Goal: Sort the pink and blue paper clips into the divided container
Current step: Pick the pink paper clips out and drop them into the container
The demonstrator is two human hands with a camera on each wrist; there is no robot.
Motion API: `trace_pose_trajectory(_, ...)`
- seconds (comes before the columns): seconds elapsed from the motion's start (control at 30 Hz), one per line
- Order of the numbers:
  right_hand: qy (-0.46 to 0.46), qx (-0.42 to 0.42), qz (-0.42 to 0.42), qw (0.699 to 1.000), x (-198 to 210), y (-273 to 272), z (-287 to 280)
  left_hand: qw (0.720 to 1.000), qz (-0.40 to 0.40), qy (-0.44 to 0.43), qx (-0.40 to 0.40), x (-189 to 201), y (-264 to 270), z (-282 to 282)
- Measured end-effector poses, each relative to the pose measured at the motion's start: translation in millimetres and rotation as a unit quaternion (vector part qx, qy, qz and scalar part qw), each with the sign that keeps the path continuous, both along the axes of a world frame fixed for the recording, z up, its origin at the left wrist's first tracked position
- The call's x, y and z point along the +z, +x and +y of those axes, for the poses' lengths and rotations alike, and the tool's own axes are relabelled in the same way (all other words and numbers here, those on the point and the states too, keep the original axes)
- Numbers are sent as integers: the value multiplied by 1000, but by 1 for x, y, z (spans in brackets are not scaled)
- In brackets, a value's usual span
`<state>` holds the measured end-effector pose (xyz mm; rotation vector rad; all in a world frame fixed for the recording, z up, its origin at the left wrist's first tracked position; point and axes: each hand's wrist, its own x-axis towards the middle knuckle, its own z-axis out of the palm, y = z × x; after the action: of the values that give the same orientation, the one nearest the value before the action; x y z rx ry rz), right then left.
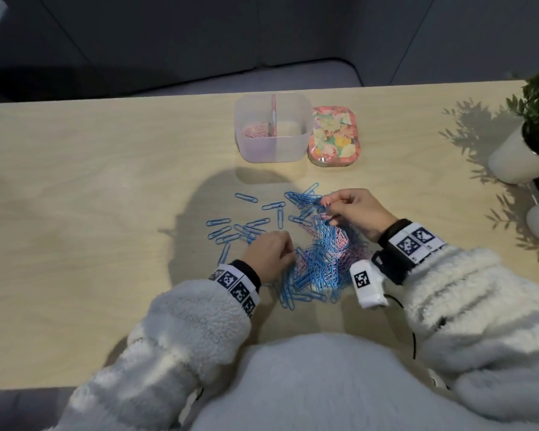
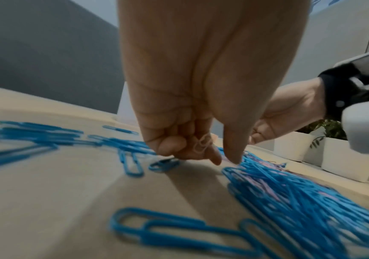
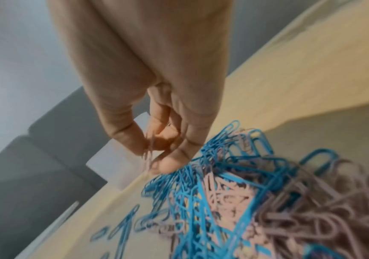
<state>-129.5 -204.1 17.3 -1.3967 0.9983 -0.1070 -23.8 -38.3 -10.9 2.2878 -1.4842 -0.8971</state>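
A heap of blue and pink paper clips [image 1: 321, 253] lies mid-table, with loose blue clips [image 1: 231, 227] spread to its left. The clear divided container [image 1: 273, 127] stands beyond; pink clips [image 1: 255, 132] lie in its left compartment. My left hand [image 1: 269, 251] [image 2: 203, 147] is at the heap's left edge, its curled fingers holding pink clips [image 2: 202, 144] against the palm. My right hand [image 1: 352, 211] [image 3: 154, 154] hovers over the heap's far side and pinches pink clips [image 3: 149, 154] between thumb and fingers.
A floral-lidded pink tin [image 1: 335, 136] sits right of the container. White plant pots [image 1: 517, 158] stand at the table's right edge. The table's far edge [image 1: 168, 94] runs just behind the container.
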Motion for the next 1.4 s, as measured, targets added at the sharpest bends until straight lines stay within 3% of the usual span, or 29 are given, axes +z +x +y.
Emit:
trace_pose_trajectory(0.2, 236, -65, -16, 970, -1, -9, 3, 999, -8, 19, 34, -1, 9, 9)
trace_pose_trajectory(0.3, 320, -34, -29, 946, -4, -9, 13, 998, -16, 3, 62, 0, 18, 15)
trace_pose_trajectory(0.37, 252, -2, 8, 968, -5, -7, 25, 998, -8, -12, 65, 2, 16, 15)
trace_pose_trajectory(0.43, 18, 96, 48, 994, -9, -8, 38, 998, 10, -16, 61, 4, 5, 11)
trace_pose_trajectory(0.5, -236, 235, 101, 937, -15, -11, 48, 999, 14, -14, 47, 4, -8, 7)
trace_pose_trajectory(0.57, -342, 301, 161, 876, -16, -16, 53, 1000, 7, 3, 24, 2, -19, 4)
trace_pose_trajectory(0.63, -367, 304, 186, 859, -20, -22, 51, 1000, -26, 16, 1, -1, -24, 4)
trace_pose_trajectory(0.8, -358, 248, 193, 879, -18, -33, 34, 998, -67, 3, 9, -1, -17, 8)
trace_pose_trajectory(0.97, -398, 282, 147, 861, -12, -28, 41, 998, -31, -45, 43, 1, -3, 15)
trace_pose_trajectory(1.13, -398, 364, 138, 831, -10, -9, 54, 976, 145, -70, 149, 10, 21, 16)
trace_pose_trajectory(1.3, -441, 447, 158, 762, -12, -1, 53, 903, 326, -84, 267, 17, 35, 11)
trace_pose_trajectory(1.4, -412, 457, 171, 770, -16, -7, 48, 879, 391, -95, 256, 15, 33, 9)
